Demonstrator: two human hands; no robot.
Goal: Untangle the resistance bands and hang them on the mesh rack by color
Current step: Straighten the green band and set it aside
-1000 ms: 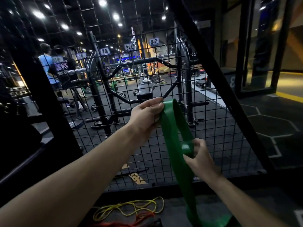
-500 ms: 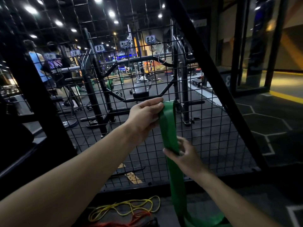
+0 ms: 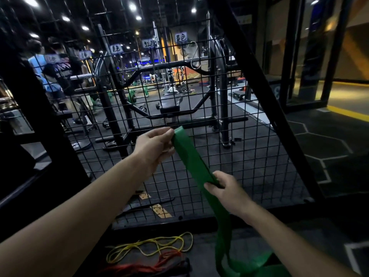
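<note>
A wide green resistance band (image 3: 191,158) stretches flat between my two hands in front of the black mesh rack (image 3: 249,156). My left hand (image 3: 155,144) pinches its upper end. Lower and to the right, my right hand (image 3: 225,188) grips the band; the rest hangs down to the floor. A thin yellow band (image 3: 151,246) lies looped on the floor below, with a red band (image 3: 143,266) and a dark one tangled beside it. A metal S-hook (image 3: 194,54) hangs on the mesh under a small paper label (image 3: 181,38); more labels sit to its left.
A thick black slanted frame beam (image 3: 265,100) borders the mesh on the right, another on the left. Behind the mesh stand a squat rack and bench (image 3: 169,107). People (image 3: 58,76) stand at the far left. Dark rubber floor with white hexagon lines spreads to the right.
My right hand slid down the green band and away from the left hand, so the stretch between them is longer and flatter. The view has tilted up slightly.
</note>
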